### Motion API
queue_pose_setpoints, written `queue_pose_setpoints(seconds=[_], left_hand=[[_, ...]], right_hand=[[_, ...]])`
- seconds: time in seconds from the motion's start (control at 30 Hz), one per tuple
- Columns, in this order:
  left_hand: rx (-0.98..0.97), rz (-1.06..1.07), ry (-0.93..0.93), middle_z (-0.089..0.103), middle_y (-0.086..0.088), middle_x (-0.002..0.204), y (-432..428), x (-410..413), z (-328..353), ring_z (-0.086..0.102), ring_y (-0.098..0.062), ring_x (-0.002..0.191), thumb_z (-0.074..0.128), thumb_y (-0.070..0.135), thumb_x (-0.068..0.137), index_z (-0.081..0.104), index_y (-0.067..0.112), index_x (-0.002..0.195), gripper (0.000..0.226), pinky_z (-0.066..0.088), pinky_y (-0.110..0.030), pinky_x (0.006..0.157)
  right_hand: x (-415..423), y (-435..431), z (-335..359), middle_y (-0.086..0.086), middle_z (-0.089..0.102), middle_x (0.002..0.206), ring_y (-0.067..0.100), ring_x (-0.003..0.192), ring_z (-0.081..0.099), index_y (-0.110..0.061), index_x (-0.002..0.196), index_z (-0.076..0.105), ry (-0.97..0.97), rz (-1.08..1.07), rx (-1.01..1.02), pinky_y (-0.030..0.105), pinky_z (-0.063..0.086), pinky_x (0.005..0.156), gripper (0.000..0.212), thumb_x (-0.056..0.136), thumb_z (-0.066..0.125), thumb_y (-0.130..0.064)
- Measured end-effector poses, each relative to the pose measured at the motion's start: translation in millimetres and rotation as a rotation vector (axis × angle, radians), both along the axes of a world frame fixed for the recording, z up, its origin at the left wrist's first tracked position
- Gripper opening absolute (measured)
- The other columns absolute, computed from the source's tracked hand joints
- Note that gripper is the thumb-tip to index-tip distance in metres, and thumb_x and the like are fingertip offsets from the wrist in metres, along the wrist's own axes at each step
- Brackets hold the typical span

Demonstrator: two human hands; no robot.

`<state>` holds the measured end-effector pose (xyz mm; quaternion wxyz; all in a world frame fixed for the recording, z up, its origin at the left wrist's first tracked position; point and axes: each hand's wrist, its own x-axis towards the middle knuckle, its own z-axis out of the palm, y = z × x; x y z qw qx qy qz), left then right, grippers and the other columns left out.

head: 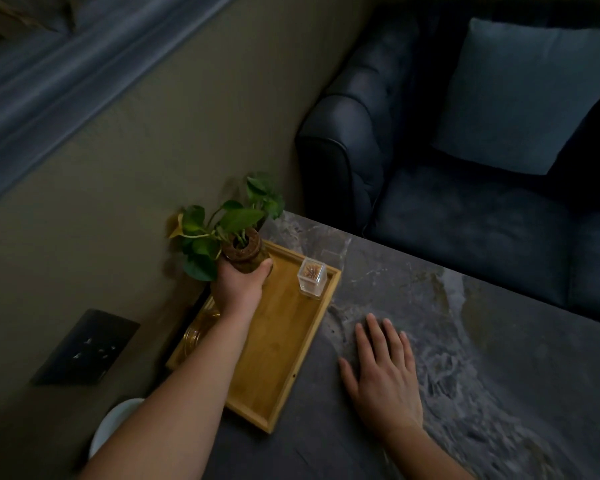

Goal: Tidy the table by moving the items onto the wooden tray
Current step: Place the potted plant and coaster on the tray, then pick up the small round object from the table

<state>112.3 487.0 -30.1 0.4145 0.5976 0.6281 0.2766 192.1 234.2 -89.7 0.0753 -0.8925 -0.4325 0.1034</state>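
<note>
While the wooden tray (278, 341) is lying on the grey marbled desk (465, 341) near its far left corner, the left hand (238, 285) is gripping a brown plant vase (245, 252) with green leaves over the tray's far end; whether it is touching the tray cannot be told. A clear toothpick holder (312, 277) is standing upright at the tray's far right edge. An amber glass jar (196, 336) is sitting at the tray's left side, partly hidden by the forearm. The right hand (383, 375) is resting open and flat on the desk, just right of the tray.
</note>
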Motion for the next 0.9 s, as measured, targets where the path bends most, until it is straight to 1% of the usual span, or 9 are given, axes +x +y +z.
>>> queue_pose_setpoints(seconds=[0.07, 0.17, 0.23, 0.33, 0.43, 0.53, 0.63, 0.77, 0.9], left_hand=[[-0.003, -0.004, -0.002, 0.057, -0.005, 0.140, 0, 0, 1, 0.051, -0.027, 0.131, 0.086, 0.036, 0.070, 0.045, 0.020, 0.140, 0.082, 0.037, -0.034, 0.102], [-0.020, -0.021, -0.010, 0.054, -0.004, 0.143, -6, -1, 3, 0.050, -0.026, 0.133, 0.085, 0.037, 0.070, 0.042, 0.021, 0.143, 0.086, 0.039, -0.038, 0.106], [-0.024, -0.019, -0.002, 0.047, -0.006, 0.149, -18, -5, 6, 0.045, -0.026, 0.136, 0.084, 0.034, 0.073, 0.033, 0.023, 0.149, 0.092, 0.039, -0.042, 0.108], [-0.008, -0.031, 0.029, 0.034, -0.008, 0.157, -50, -13, 12, 0.038, -0.028, 0.141, 0.079, 0.025, 0.080, 0.022, 0.027, 0.152, 0.093, 0.038, -0.040, 0.107], [0.089, -0.143, 0.087, 0.037, -0.008, 0.153, -100, -29, 22, 0.044, -0.025, 0.135, 0.073, 0.020, 0.084, 0.030, 0.029, 0.148, 0.078, 0.045, -0.034, 0.098], [0.298, -0.388, 0.182, 0.052, -0.008, 0.134, -151, -51, 33, 0.051, -0.023, 0.120, 0.074, 0.013, 0.079, 0.049, 0.019, 0.136, 0.063, 0.038, -0.026, 0.090], [0.353, -0.631, 0.246, 0.054, -0.009, 0.127, -188, -67, 39, 0.054, -0.023, 0.114, 0.074, 0.012, 0.079, 0.054, 0.013, 0.131, 0.056, 0.045, -0.030, 0.093], [0.359, -0.848, 0.346, 0.052, -0.013, 0.131, -226, -70, 36, 0.053, -0.030, 0.118, 0.070, 0.016, 0.082, 0.055, 0.009, 0.132, 0.052, 0.047, -0.041, 0.099], [0.421, -1.028, 0.452, 0.055, -0.018, 0.130, -271, -59, 23, 0.055, -0.037, 0.117, 0.071, 0.021, 0.080, 0.056, 0.007, 0.129, 0.053, 0.048, -0.047, 0.097]], right_hand=[[0, 0, 1, 0.003, 0.020, 0.164, 0.023, 0.153, 0.002, -0.022, 0.153, 0.030, 0.007, -0.003, -0.003, 0.046, 0.000, 0.122, 0.074, 0.095, 0.022, -0.067], [0, 0, 2, 0.003, 0.017, 0.165, 0.023, 0.153, -0.001, -0.022, 0.154, 0.027, 0.013, -0.004, -0.008, 0.046, -0.001, 0.122, 0.074, 0.095, 0.018, -0.067], [0, -1, 2, 0.004, 0.018, 0.165, 0.023, 0.153, 0.000, -0.022, 0.154, 0.027, 0.014, -0.001, -0.012, 0.047, 0.000, 0.122, 0.074, 0.096, 0.019, -0.066], [0, -1, 2, 0.004, 0.019, 0.165, 0.024, 0.153, 0.002, -0.022, 0.154, 0.028, 0.024, 0.000, -0.004, 0.047, 0.002, 0.122, 0.072, 0.097, 0.020, -0.066], [1, -1, 5, 0.000, 0.017, 0.165, 0.021, 0.153, -0.002, -0.026, 0.154, 0.025, 0.069, -0.008, 0.005, 0.045, -0.001, 0.123, 0.072, 0.096, 0.017, -0.068], [11, -2, 14, -0.004, 0.009, 0.166, 0.019, 0.153, -0.005, -0.029, 0.155, 0.022, 0.187, 0.027, 0.017, 0.041, -0.004, 0.123, 0.069, 0.096, 0.024, -0.065], [25, -12, 38, 0.004, 0.024, 0.163, 0.027, 0.150, 0.016, -0.022, 0.149, 0.039, 0.336, 0.015, 0.083, 0.039, 0.013, 0.122, 0.059, 0.097, 0.048, -0.048], [26, -75, 69, 0.011, 0.063, 0.129, 0.031, 0.124, 0.051, -0.015, 0.126, 0.063, 0.385, -0.261, 0.255, 0.037, 0.039, 0.103, 0.038, 0.092, 0.064, -0.031], [15, -178, 77, 0.006, 0.072, 0.112, 0.027, 0.108, 0.062, -0.014, 0.113, 0.071, 0.359, -0.448, 0.336, 0.036, 0.049, 0.092, 0.027, 0.087, 0.071, -0.023]])
